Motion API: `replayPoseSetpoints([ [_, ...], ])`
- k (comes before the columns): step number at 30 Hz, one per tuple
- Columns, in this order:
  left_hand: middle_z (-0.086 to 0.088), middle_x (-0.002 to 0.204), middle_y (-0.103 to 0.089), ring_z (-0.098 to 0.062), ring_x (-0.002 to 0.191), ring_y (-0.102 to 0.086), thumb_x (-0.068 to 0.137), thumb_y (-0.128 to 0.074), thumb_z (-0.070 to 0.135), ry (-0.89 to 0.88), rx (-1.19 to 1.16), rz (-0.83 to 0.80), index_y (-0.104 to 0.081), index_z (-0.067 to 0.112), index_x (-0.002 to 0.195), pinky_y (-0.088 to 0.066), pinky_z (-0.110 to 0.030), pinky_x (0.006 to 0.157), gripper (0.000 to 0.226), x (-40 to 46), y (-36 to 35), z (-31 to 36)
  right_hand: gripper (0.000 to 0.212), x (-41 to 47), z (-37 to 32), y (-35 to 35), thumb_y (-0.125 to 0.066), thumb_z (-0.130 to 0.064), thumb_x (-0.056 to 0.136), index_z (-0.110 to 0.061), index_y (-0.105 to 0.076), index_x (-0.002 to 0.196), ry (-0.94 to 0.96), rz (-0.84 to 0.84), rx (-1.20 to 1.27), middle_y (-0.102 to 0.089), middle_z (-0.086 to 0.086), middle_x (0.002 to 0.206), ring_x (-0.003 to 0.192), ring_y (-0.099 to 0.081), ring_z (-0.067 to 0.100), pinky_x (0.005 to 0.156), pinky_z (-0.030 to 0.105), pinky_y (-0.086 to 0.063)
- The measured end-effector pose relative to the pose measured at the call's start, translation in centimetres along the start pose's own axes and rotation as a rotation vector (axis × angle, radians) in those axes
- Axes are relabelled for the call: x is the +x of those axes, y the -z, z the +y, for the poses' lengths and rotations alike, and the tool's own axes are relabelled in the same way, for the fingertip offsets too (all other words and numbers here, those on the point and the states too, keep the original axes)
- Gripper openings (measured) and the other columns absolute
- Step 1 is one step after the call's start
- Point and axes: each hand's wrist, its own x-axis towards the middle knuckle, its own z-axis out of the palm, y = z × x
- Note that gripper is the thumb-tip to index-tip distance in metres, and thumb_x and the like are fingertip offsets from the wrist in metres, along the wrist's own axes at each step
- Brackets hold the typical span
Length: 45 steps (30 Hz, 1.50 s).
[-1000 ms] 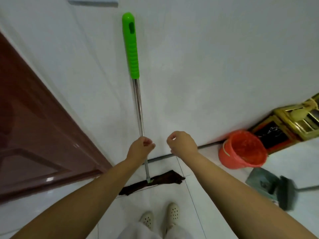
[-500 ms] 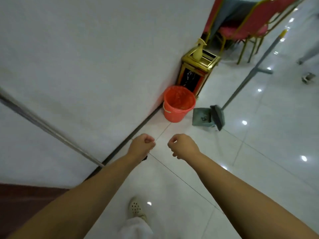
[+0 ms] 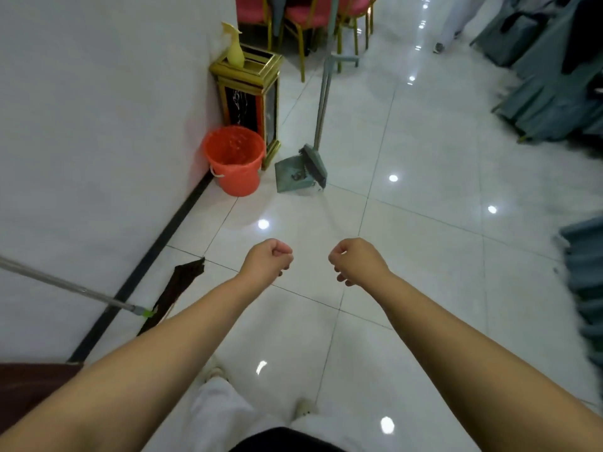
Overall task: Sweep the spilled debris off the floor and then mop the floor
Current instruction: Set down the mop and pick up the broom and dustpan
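1. The left hand (image 3: 266,261) is curled into a loose fist over the floor (image 3: 424,256), holding nothing
2. The right hand (image 3: 357,259) is also curled into a fist with nothing in it, just right of the left hand and apart from it, both forearms stretched forward
3. The mop (image 3: 75,288) stands at the near left, its metal pole leaning against the white wall (image 3: 98,125) and running out of view at the left edge; its dark flat head (image 3: 177,288) lies on the floor along the black skirting, with the near end hidden behind the left forearm
4. The dustpan (image 3: 293,174), grey-green, sits on the floor farther ahead, with small dark debris on it
5. The broom (image 3: 318,158), the same grey-green, stands at the right edge of the dustpan with its long handle rising away toward the far side
6. An orange bucket (image 3: 235,158) stands against the wall just left of the dustpan, apart from it
7. A gold-framed bin (image 3: 251,93) stands right behind the bucket, with a yellow spray bottle (image 3: 235,47) on its top
8. Red chairs (image 3: 303,14) with gold legs stand at the far end; grey-covered furniture (image 3: 548,76) lines the right side
9. White trousers and pale shoes show at the near edge between the forearms
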Motion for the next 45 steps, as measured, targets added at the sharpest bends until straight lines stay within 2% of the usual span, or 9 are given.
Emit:
replayPoseSetpoints([
  [7,0.001,0.075,-0.063,-0.013,0.071,-0.063,0.086,-0.061,0.006,-0.019,-0.029,-0.046,-0.062,0.019,0.082,-0.050,-0.023,0.064,0.013,-5.1,-8.7,0.5,0.018,-3.5,9.1,5.0,-0.047,-0.018,0.088,-0.015,-0.064,0.091,-0.039,0.033,0.044,-0.073,0.009,0.086,0.078,-0.073,0.025,0.080,0.042,-0.059],
  [17,-0.004,0.079,-0.061,-0.013,0.070,-0.059,0.087,-0.058,0.003,0.000,-0.006,0.031,-0.061,0.012,0.087,-0.049,-0.023,0.065,0.009,-3.2,-9.6,2.6,0.019,-0.5,8.9,6.1,-0.046,-0.017,0.086,-0.016,-0.065,0.090,0.029,-0.016,0.046,-0.073,0.008,0.083,0.078,-0.073,0.025,0.080,0.041,-0.059],
  [26,-0.005,0.081,-0.062,-0.016,0.074,-0.061,0.087,-0.058,0.004,0.005,-0.015,0.021,-0.061,0.015,0.083,-0.050,-0.025,0.067,0.012,7.7,-9.8,8.0,0.022,9.2,4.0,11.1,-0.047,-0.015,0.088,-0.011,-0.067,0.097,0.016,-0.022,-0.014,-0.071,0.009,0.087,0.080,-0.072,0.025,0.082,0.041,-0.058],
  [33,-0.004,0.077,-0.060,-0.017,0.072,-0.059,0.087,-0.058,0.002,-0.013,-0.019,0.009,-0.059,0.016,0.080,-0.048,-0.027,0.067,0.016,17.9,-8.8,13.5,0.022,18.1,-0.4,15.7,-0.048,-0.015,0.088,-0.010,-0.068,0.097,0.013,0.045,-0.011,-0.071,0.009,0.083,0.078,-0.072,0.025,0.080,0.041,-0.059],
  [38,-0.005,0.079,-0.060,-0.018,0.074,-0.060,0.087,-0.059,0.003,-0.015,-0.001,-0.019,-0.061,0.012,0.085,-0.050,-0.028,0.068,0.010,24.1,-10.0,17.0,0.023,23.1,-1.0,19.3,-0.048,-0.014,0.086,-0.009,-0.068,0.095,-0.009,0.101,0.011,-0.072,0.008,0.082,0.078,-0.071,0.025,0.078,0.042,-0.059],
  [45,-0.004,0.080,-0.061,-0.018,0.077,-0.060,0.088,-0.060,0.005,0.013,0.017,-0.028,-0.059,0.018,0.080,-0.048,-0.025,0.066,0.015,33.4,-13.4,21.5,0.020,32.5,-1.2,25.4,-0.048,-0.014,0.086,-0.013,-0.068,0.091,-0.021,0.067,0.045,-0.072,0.007,0.079,0.077,-0.073,0.025,0.077,0.041,-0.060],
])
